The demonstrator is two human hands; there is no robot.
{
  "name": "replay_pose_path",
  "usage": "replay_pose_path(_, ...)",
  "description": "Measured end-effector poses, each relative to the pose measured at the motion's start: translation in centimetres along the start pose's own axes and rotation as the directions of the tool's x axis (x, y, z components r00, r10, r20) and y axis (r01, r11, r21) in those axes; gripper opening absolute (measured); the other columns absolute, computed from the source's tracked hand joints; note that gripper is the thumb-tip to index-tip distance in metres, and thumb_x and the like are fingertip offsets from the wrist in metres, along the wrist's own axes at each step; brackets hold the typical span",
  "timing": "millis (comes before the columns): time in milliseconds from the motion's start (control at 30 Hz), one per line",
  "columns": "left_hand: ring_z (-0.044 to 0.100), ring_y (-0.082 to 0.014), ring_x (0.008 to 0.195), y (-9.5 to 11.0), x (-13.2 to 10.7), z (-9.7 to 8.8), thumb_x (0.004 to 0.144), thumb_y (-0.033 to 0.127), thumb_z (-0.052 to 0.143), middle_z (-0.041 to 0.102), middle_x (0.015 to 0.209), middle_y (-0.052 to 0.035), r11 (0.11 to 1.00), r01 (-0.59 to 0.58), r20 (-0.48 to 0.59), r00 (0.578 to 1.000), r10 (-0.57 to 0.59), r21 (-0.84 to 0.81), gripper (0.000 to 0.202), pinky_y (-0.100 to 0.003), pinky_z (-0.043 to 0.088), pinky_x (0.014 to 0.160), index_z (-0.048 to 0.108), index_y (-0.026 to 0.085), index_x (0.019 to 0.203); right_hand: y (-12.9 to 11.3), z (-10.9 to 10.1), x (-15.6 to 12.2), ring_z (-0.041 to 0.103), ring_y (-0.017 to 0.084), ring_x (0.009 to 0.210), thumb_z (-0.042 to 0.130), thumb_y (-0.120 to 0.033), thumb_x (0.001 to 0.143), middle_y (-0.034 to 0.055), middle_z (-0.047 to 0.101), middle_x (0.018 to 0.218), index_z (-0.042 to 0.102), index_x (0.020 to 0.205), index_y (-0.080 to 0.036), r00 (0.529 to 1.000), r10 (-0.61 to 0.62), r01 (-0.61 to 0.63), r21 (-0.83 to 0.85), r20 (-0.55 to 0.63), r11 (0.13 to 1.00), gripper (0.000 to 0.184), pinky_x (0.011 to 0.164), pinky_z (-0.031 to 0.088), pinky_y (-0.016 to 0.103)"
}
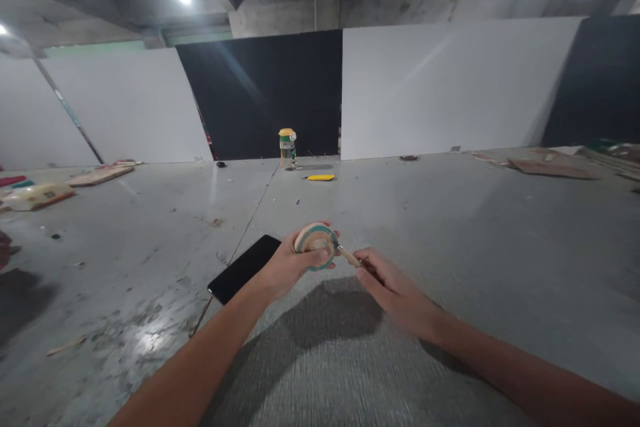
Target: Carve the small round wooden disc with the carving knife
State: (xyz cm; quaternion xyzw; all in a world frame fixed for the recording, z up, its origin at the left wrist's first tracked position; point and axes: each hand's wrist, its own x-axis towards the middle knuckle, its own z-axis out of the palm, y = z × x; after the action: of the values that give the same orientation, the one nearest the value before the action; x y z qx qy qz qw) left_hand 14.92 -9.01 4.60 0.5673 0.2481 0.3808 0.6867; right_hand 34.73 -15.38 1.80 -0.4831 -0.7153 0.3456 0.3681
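Note:
My left hand is closed around a round, pale wooden disc with a teal ring painted on its face. The thumb lies across the disc's front, and fingertips show past its right edge. In my right hand is a thin paintbrush with a light wooden handle, pinched between thumb and fingers. Its dark tip meets the right side of the disc. Both hands are held above the grey floor, and a black tablet or large phone lies beside my left forearm.
A yellow utility knife lies ahead on the floor. Behind it stands a clear bottle with a yellow lid. Flat boards lie to the left, more to the right. White and black panels line the back.

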Motion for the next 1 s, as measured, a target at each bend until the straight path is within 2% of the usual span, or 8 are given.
replay_pose_path(100,0.059,-0.016,0.084,-0.3,0.1,-0.1,0.069,0.023,0.077,0.062,0.094,-0.0061,1.0,0.021,-0.035,0.999,-0.021,0.0,0.055,-0.031,0.049,0.078,0.055,0.017,0.119,-0.1,0.3,-0.3,0.04,0.013,0.059,0.032,-0.044,0.1,-0.0041,0.042,0.067,0.048,0.103,-0.02,0.998,0.026,-0.03,0.073,0.054,0.997,0.029,0.056,0.032,0.026)
replay_pose_path(200,0.058,-0.0151,0.083,-0.7,0.4,-0.3,0.071,0.026,0.076,0.063,0.095,-0.0052,0.999,0.01,-0.07,0.998,-0.007,0.043,0.061,-0.03,0.047,0.079,0.051,0.019,0.127,0.0,0.7,-0.5,0.036,0.012,0.054,0.029,-0.044,0.101,-0.0059,0.039,0.062,0.047,0.1,-0.019,0.993,0.053,-0.07,0.17,0.101,0.983,0.03,0.052,0.031,0.025)
replay_pose_path(367,0.056,-0.0149,0.08,-1.4,0.8,-0.7,0.073,0.042,0.071,0.065,0.087,-0.008,0.991,0.021,-0.173,0.985,0.003,0.135,0.037,-0.024,0.042,0.074,0.067,0.01,0.091,0.1,1.3,-0.5,0.032,0.009,0.046,0.031,-0.043,0.1,-0.0077,0.04,0.057,0.045,0.094,-0.02,0.986,0.119,-0.144,0.244,0.115,0.959,0.027,0.045,0.029,0.021)
replay_pose_path(500,0.054,-0.013,0.073,-1.5,0.6,-0.7,0.07,0.04,0.074,0.062,0.083,-0.0055,0.995,0.031,-0.097,0.995,-0.021,0.097,0.036,-0.024,0.041,0.068,0.065,0.013,0.092,0.0,1.5,-0.6,0.026,0.008,0.041,0.033,-0.046,0.098,-0.0094,0.037,0.055,0.043,0.092,-0.022,0.972,0.199,-0.231,0.327,0.127,0.917,0.027,0.039,0.025,0.019)
replay_pose_path(600,0.055,-0.0133,0.074,-1.4,0.3,-0.6,0.066,0.033,0.078,0.061,0.085,-0.0044,0.993,0.036,-0.006,0.999,-0.035,0.114,0.038,-0.025,0.042,0.068,0.064,0.015,0.097,0.1,1.8,-0.7,0.025,0.007,0.04,0.036,-0.049,0.096,-0.0098,0.036,0.056,0.044,0.095,-0.023,0.975,0.182,-0.215,0.345,0.128,0.914,0.028,0.038,0.024,0.018)
replay_pose_path(767,0.051,-0.0104,0.066,-1.1,0.0,-0.9,0.07,0.036,0.074,0.059,0.076,-0.0036,0.967,0.04,0.079,0.995,-0.062,0.252,0.03,-0.023,0.039,0.062,0.067,0.012,0.087,0.4,1.9,-0.6,0.021,0.007,0.039,0.037,-0.049,0.096,-0.0104,0.034,0.054,0.046,0.097,-0.021,0.983,0.146,-0.175,0.307,0.114,0.935,0.029,0.036,0.021,0.018)
replay_pose_path(900,0.053,-0.0111,0.067,-1.1,0.0,-0.9,0.066,0.037,0.077,0.059,0.076,-0.0031,0.971,0.026,0.064,0.997,-0.042,0.238,0.035,-0.024,0.042,0.064,0.064,0.012,0.087,0.2,1.8,-0.4,0.021,0.007,0.038,0.038,-0.043,0.095,-0.0106,0.034,0.052,0.047,0.095,-0.021,0.983,0.16,-0.18,0.309,0.09,0.934,0.024,0.036,0.022,0.019)
replay_pose_path(1000,0.055,-0.0128,0.07,-1.4,0.0,-0.8,0.061,0.034,0.081,0.06,0.082,-0.0037,0.978,0.056,-0.023,0.998,-0.053,0.202,0.042,-0.026,0.045,0.065,0.06,0.014,0.092,-0.1,1.6,-0.3,0.023,0.007,0.037,0.039,-0.034,0.093,-0.0101,0.037,0.052,0.047,0.091,-0.022,0.973,0.213,-0.232,0.315,0.092,0.921,0.014,0.036,0.023,0.019)
